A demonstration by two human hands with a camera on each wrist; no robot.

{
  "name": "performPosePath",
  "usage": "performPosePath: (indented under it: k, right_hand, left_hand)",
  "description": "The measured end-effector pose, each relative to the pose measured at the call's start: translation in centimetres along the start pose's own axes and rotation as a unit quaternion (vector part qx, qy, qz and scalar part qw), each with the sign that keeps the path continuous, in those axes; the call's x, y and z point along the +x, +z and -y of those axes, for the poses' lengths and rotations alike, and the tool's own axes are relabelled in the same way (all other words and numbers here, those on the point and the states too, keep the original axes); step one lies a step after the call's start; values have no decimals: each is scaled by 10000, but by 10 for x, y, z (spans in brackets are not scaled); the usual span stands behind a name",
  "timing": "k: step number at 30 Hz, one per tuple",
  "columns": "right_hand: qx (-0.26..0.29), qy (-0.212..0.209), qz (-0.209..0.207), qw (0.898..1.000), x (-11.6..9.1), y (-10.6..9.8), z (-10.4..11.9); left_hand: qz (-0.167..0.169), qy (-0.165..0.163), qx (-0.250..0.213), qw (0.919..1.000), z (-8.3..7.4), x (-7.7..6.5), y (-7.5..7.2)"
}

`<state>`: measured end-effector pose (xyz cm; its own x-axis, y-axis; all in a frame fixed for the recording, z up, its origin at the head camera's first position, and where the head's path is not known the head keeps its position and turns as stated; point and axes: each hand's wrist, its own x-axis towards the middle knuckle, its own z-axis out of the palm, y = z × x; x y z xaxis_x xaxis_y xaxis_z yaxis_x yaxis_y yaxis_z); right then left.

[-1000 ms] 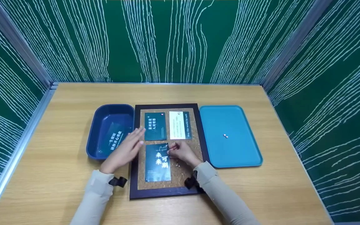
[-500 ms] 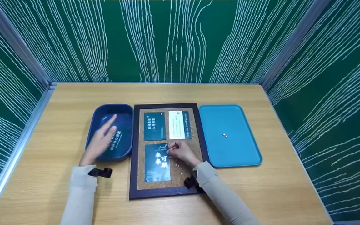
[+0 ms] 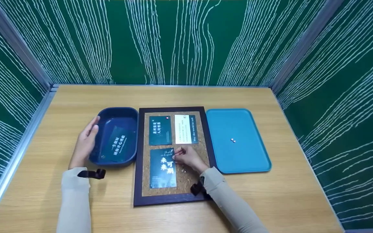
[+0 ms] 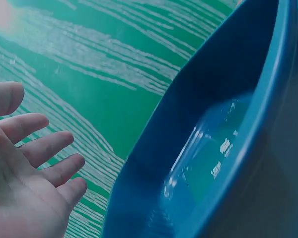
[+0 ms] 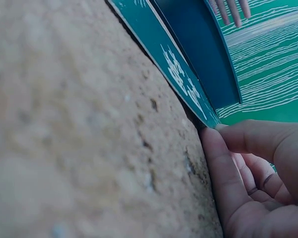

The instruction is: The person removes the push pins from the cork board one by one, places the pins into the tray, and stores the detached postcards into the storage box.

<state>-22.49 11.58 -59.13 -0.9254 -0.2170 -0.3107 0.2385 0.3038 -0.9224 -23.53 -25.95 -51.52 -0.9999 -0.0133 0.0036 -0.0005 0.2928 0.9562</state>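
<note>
**Right hand [image 3: 189,158] pinches lower card [image 3: 163,168]; left hand [image 3: 85,140] beside bin [image 3: 117,120]**

The lower card lies on the cork of the framed board [image 3: 183,179], its white characters facing up. The right hand's grip is grasping it by the right edge, near the upper corner, thumb and forefinger meeting there. Whether anything else sits between those fingertips cannot be seen.

The left hand's grip is released: its fingers hold nothing, and the left wrist view shows a gap between them and the bin. A green card [image 3: 116,144] lies slanted on the bin's floor.

Above the lower card, the board carries an upper green card [image 3: 160,131] and, to its right, a white-and-green card [image 3: 183,131], each with a small stud near its top edge. The board stands between the bin and a blue tray [image 3: 241,126], where two small studs [image 3: 233,140] lie close together. All three rest on the tabletop [image 3: 296,181].
</note>
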Motion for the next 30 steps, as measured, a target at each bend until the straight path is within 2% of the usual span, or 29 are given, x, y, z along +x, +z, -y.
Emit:
performPosePath:
  k: [6,11,15,17,22,30]
  right_hand:
    - [-10,6,2,10000,-1,0,1]
    - [-26,13,-3,10000,-1,-1,1]
    - [12,-27,16,10000,-1,0,1]
    - [43,-60,48,10000,-2,0,1]
    - [76,-90,78,9999,-1,0,1]
    - [74,-13,28,10000,-1,0,1]
  left_hand:
    - [-347,-454,-583,9967,13,1,-9]
    - [-267,-465,-1153,9919,25,0,-12]
    - [-160,-451,-1818,9822,35,0,-13]
    - [-136,-521,-2005,9782,40,0,-13]
    - [-116,-943,-2077,9736,49,0,-12]
    - [-253,-1414,-1830,9726,57,-1,-6]
